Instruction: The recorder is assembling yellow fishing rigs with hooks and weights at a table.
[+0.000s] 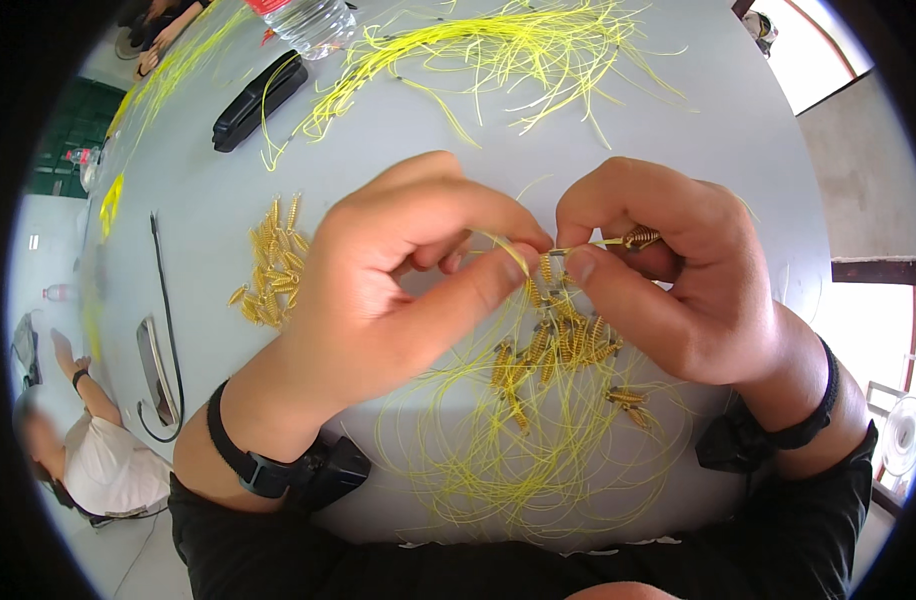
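My left hand is closed, its thumb and forefinger pinching a thin yellow line. Close beside it, my right hand is also closed in a pinch on yellow line. Against the right hand's fingers lies a small gold coil spring, attached to the line. Partly covered by the hands, a pile of gold springs with yellow line attached rests on the table below them. Nearer my body, the loose lines spread in a tangle. Left of my left hand sits a heap of gold springs.
A bundle of yellow lines lies across the far table, beside a black case and a clear bottle. Toward the left are a black cable and a phone-like device. Another person sits at the left edge.
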The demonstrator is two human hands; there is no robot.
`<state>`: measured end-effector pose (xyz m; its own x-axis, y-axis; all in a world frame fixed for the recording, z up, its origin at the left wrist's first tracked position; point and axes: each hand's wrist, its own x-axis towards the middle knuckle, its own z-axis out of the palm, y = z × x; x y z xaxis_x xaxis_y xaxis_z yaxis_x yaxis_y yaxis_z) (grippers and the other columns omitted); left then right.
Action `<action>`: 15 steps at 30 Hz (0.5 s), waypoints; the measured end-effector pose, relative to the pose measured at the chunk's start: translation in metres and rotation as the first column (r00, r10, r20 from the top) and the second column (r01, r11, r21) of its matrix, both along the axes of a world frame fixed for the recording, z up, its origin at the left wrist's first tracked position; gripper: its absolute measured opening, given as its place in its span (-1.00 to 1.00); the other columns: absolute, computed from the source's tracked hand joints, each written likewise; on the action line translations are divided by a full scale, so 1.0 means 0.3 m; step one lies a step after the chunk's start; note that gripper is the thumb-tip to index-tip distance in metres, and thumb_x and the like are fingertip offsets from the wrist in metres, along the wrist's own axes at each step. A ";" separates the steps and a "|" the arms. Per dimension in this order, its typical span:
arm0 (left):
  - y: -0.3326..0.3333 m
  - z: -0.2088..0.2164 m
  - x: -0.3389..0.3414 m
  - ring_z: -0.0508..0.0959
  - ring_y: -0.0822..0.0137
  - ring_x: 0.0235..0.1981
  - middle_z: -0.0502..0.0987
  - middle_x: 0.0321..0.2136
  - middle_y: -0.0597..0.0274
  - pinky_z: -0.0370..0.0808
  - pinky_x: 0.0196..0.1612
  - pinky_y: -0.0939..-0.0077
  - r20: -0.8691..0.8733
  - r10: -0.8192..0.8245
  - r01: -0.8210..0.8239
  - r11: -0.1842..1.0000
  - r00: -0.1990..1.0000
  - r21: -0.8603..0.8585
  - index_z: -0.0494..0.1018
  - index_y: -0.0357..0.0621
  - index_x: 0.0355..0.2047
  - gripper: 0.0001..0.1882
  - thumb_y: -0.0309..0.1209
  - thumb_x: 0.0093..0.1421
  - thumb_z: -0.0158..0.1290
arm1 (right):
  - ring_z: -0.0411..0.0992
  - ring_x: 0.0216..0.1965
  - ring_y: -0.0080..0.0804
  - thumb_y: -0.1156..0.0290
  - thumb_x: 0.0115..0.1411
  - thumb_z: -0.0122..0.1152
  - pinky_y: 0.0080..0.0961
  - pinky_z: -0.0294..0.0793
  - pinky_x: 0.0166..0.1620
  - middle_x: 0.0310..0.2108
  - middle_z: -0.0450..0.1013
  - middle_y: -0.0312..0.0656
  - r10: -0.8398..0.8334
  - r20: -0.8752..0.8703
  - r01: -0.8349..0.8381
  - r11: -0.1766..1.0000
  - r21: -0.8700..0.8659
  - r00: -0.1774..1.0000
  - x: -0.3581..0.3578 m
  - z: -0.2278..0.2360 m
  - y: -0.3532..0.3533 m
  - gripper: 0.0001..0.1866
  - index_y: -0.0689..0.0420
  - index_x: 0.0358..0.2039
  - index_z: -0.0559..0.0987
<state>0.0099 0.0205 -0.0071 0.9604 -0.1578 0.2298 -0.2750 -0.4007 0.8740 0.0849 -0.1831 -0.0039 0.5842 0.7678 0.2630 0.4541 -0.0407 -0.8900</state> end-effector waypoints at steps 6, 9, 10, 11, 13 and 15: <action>0.001 -0.008 -0.002 0.12 0.61 -0.56 0.26 -0.58 0.44 0.02 -0.50 0.68 -0.008 0.041 -0.040 0.999 0.999 0.020 0.59 -0.21 -0.37 -0.91 -0.53 0.08 0.19 | 0.02 -0.64 -0.84 0.70 0.07 0.04 -0.74 -0.05 -0.58 -0.56 0.28 -0.43 -0.004 -0.012 0.003 0.995 -0.099 1.000 0.000 0.010 -0.010 -0.86 0.22 -0.35 0.46; -0.002 -0.003 -0.008 0.11 0.61 -0.56 0.26 -0.59 0.44 0.02 -0.50 0.68 -0.004 0.063 -0.063 0.998 0.998 0.016 0.59 -0.21 -0.37 -0.90 -0.54 0.05 0.21 | 0.00 -0.64 -0.84 0.70 0.07 0.05 -0.73 -0.08 -0.57 -0.61 0.23 -0.47 0.020 0.021 -0.016 0.987 -0.159 1.000 0.005 0.017 -0.010 -0.84 0.22 -0.32 0.45; -0.002 -0.003 -0.008 0.11 0.61 -0.56 0.26 -0.59 0.44 0.02 -0.50 0.68 -0.003 0.066 -0.066 0.998 0.998 0.016 0.59 -0.21 -0.37 -0.90 -0.54 0.05 0.21 | -0.02 -0.64 -0.83 0.69 0.08 0.06 -0.73 -0.10 -0.56 -0.62 0.21 -0.48 0.013 0.028 -0.009 0.988 -0.156 1.000 0.003 0.020 -0.009 -0.85 0.22 -0.32 0.45; -0.002 -0.004 -0.007 0.11 0.60 -0.56 0.25 -0.60 0.45 0.02 -0.51 0.68 0.017 0.066 -0.067 0.998 0.998 0.012 0.59 -0.21 -0.38 -0.89 -0.54 0.04 0.22 | -0.03 -0.64 -0.83 0.68 0.08 0.07 -0.73 -0.11 -0.56 -0.63 0.19 -0.49 0.007 0.034 -0.001 0.988 -0.154 0.999 0.002 0.021 -0.007 -0.85 0.22 -0.31 0.44; 0.001 -0.004 -0.006 0.11 0.60 -0.56 0.25 -0.60 0.45 0.02 -0.51 0.68 0.038 0.068 -0.068 0.998 0.997 0.007 0.59 -0.21 -0.39 -0.88 -0.54 0.02 0.24 | -0.03 -0.64 -0.83 0.67 0.09 0.09 -0.73 -0.11 -0.56 -0.63 0.20 -0.49 -0.008 -0.021 0.004 0.988 -0.156 1.000 -0.003 0.014 -0.005 -0.86 0.23 -0.30 0.44; 0.003 0.000 -0.006 0.11 0.59 -0.57 0.25 -0.61 0.45 0.01 -0.51 0.68 0.073 0.061 -0.065 0.996 0.995 0.055 0.59 -0.21 -0.40 -0.87 -0.55 -0.01 0.26 | -0.04 -0.64 -0.83 0.65 0.10 0.11 -0.73 -0.10 -0.56 -0.62 0.21 -0.50 -0.023 -0.077 0.010 0.987 -0.158 0.997 -0.010 0.013 -0.002 -0.86 0.23 -0.30 0.44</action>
